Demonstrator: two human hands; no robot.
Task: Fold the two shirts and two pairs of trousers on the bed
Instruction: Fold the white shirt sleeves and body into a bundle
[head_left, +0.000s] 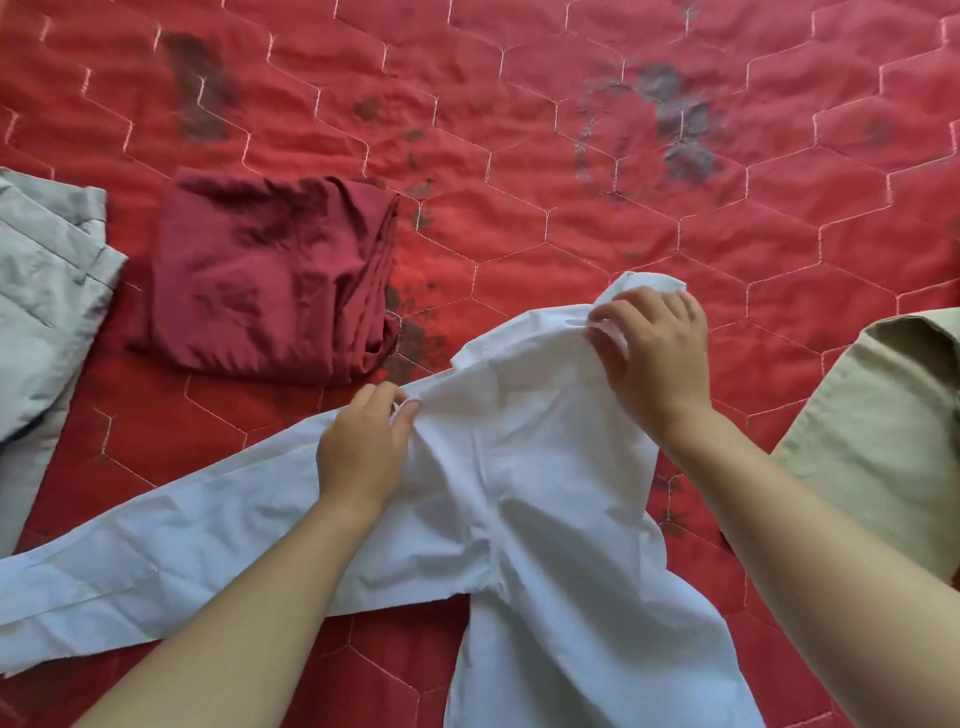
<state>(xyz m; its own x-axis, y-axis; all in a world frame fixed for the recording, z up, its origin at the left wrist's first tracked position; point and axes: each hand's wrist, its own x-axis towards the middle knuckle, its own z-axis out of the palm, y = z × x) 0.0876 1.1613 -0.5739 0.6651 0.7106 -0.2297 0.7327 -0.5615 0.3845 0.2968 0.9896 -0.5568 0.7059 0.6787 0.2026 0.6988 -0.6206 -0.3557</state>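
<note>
A white shirt (519, 493) lies crumpled in front of me on the red quilted bed (623, 208), one long sleeve stretched out to the left. My left hand (363, 447) pinches the cloth near its shoulder. My right hand (654, 353) grips the upper edge by the collar. A dark red garment (270, 280) lies folded into a square at the left middle. Grey trousers (47, 291) lie at the left edge. Beige trousers (893, 431) lie at the right edge, partly cut off.
The bed cover has hexagonal stitching and dark printed patches. Bare quilt stretches across the far half, beyond the clothes.
</note>
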